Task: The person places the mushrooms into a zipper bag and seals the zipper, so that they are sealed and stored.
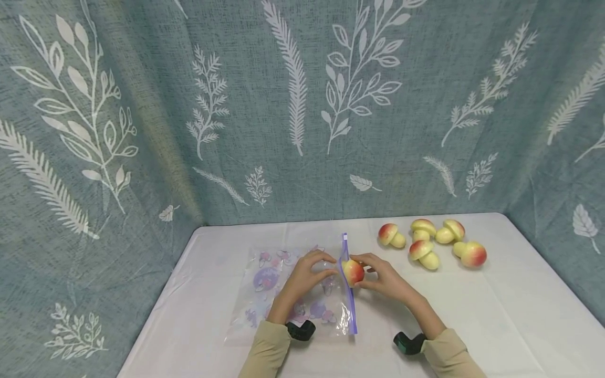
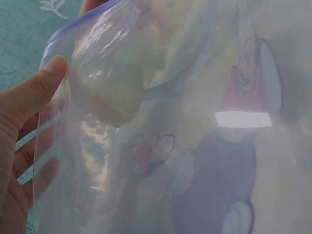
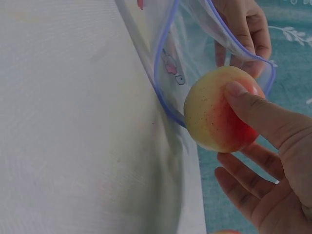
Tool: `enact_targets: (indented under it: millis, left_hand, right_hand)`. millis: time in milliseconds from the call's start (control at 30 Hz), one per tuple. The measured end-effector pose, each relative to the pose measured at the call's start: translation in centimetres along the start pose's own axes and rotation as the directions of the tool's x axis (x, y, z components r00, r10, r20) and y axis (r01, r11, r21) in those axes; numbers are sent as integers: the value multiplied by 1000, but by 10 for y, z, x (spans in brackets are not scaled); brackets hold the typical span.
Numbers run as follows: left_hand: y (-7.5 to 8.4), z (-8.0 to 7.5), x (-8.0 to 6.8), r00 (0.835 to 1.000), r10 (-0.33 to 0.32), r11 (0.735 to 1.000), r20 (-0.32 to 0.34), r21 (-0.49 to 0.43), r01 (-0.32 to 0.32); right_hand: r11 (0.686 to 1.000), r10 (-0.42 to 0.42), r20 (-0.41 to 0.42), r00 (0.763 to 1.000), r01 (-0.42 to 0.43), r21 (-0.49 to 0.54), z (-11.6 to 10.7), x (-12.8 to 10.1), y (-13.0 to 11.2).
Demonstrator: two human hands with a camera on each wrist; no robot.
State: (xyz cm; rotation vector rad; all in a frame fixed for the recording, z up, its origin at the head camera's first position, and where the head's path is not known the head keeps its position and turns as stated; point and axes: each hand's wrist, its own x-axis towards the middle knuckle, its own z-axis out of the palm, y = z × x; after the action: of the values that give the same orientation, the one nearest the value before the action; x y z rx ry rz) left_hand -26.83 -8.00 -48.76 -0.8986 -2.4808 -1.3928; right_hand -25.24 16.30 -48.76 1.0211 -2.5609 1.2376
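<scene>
Head view: mushroom [image 1: 355, 273] held at the bag's [image 1: 266, 279] mouth

Left hand [image 1: 306, 274] pinches the bag's edge beside the purple zip [image 1: 352, 315], apparently to hold the mouth apart. Right hand [image 1: 385, 277] grips the mushroom by its red-and-yellow cap, between thumb and fingers, which leaves the stem pointing into the opening. The bag lies on the table [image 1: 472, 320], mouth turned toward the right hand. Five more mushrooms [image 1: 424, 254] sit beyond that hand, toward the far right, probably for easy reach.
</scene>
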Motion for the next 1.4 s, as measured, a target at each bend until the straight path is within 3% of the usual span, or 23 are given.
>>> enact_targets:
  millis: [167,633,1400]
  left_hand:
    - [0,-1,0,1000,21,1000,-11,-5,-21]
    - [0,-3,0,1000,-15,999,-22,-45,14]
    - [-2,-1,-1,1000,-20,999,-11,-34,20]
  right_hand:
    - [1000,8,26,1000,-8,3,4,1,1]
    - [1000,-6,32,999,6,3,12,1,2]
    - [998,52,-23,998,-51,27,18,1,0]
